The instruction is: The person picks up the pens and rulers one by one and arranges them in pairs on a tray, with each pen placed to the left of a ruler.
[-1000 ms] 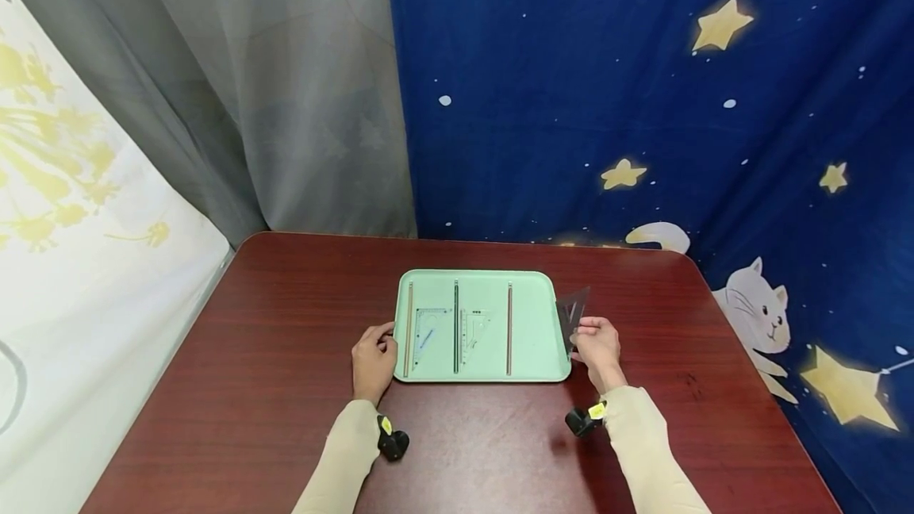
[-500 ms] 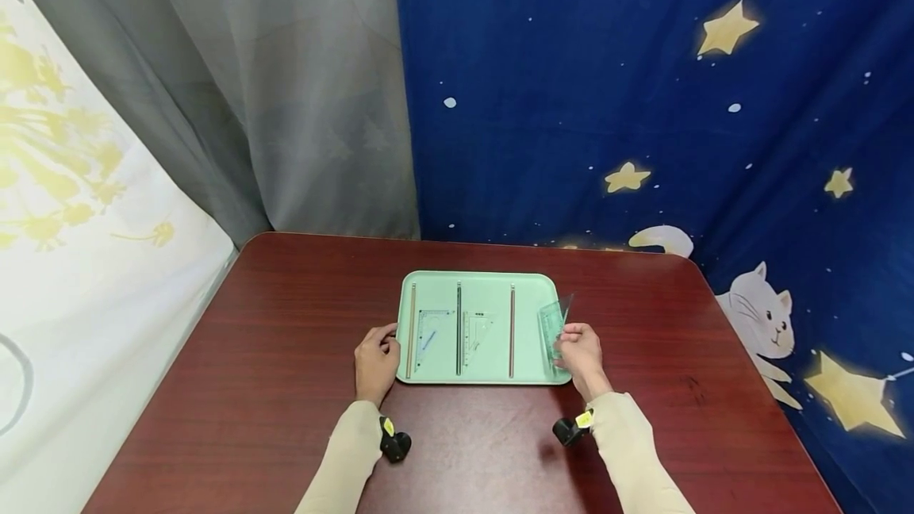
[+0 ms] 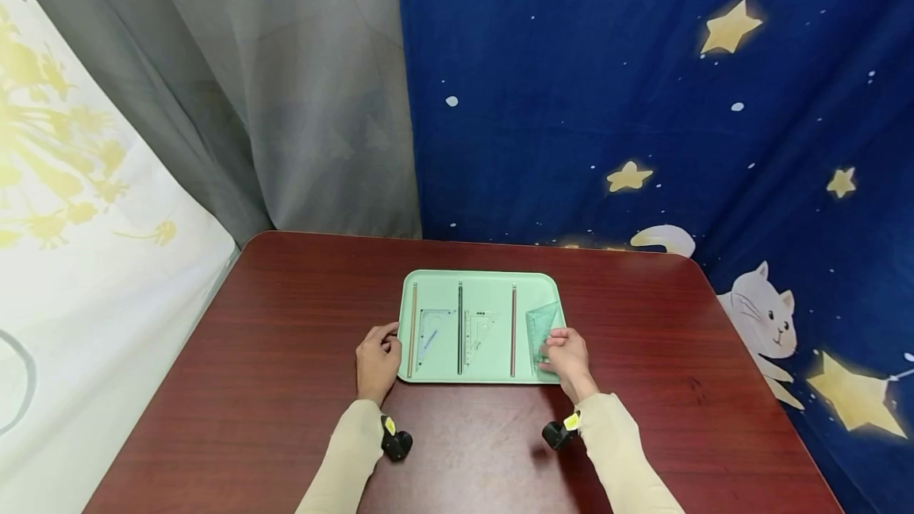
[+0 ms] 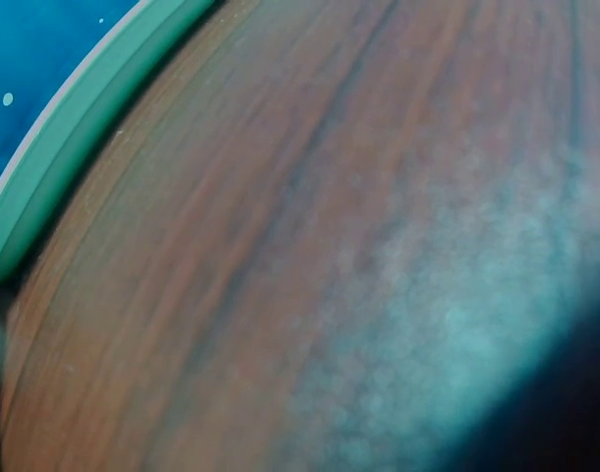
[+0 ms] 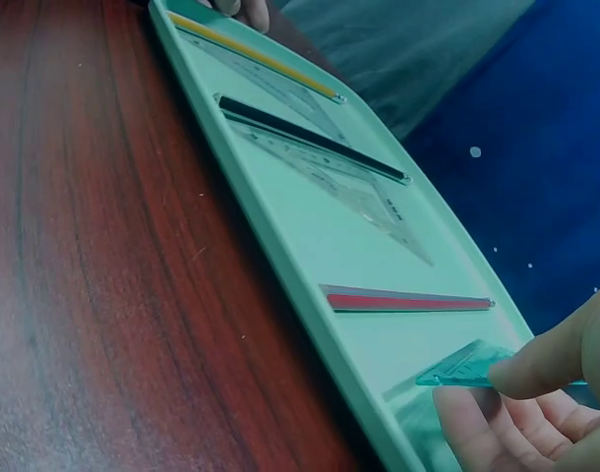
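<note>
A pale green tray (image 3: pixel 477 280) lies on the dark red table (image 3: pixel 300 324). It holds three long rulers, yellow (image 5: pixel 256 54), black (image 5: pixel 310 138) and red (image 5: pixel 408 298), with two clear set squares (image 3: pixel 432 329) between them. My right hand (image 3: pixel 566 357) pinches a clear green set square (image 3: pixel 541 325) and holds it low over the tray's right part; the right wrist view shows its edge (image 5: pixel 464 366) between thumb and fingers. My left hand (image 3: pixel 376 357) rests at the tray's left rim with fingers curled against it.
A blue star-and-cat cloth (image 3: pixel 643 101) hangs behind and to the right, a grey curtain (image 3: pixel 286 101) at the back left, a white flowered cloth (image 3: pixel 71 220) on the left. The tray's rim (image 4: pixel 64 167) shows in the left wrist view over bare table.
My right hand has carried the green set square leftward from beyond the tray's right rim to over the tray and lowered it. The left hand has stayed put.
</note>
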A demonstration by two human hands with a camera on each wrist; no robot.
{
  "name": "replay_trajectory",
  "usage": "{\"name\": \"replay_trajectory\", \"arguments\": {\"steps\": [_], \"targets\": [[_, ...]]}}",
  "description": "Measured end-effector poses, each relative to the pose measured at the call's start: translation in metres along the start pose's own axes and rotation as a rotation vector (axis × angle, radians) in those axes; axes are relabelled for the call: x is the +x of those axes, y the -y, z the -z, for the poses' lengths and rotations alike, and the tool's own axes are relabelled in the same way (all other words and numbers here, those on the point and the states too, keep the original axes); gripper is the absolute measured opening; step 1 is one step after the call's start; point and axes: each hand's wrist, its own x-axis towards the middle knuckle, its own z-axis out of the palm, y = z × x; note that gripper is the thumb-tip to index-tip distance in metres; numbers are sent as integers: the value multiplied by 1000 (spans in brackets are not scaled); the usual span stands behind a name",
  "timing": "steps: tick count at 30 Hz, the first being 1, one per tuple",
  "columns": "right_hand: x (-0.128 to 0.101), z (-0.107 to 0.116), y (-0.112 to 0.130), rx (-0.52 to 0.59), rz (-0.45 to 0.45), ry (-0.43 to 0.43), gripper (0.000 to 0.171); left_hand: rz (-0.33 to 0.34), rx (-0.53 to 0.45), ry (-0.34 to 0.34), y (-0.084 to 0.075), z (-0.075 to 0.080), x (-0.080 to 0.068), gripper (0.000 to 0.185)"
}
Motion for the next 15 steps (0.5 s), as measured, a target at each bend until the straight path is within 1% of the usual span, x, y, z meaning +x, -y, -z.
{"name": "replay_trajectory", "arguments": {"steps": [7, 15], "targets": [[1, -3, -2, -37, -23, -4, 40, -3, 2, -5, 1, 0, 1, 29], [1, -8, -3, -98, -25, -44, 40, -5, 1, -7, 1, 0, 0, 28]]}}
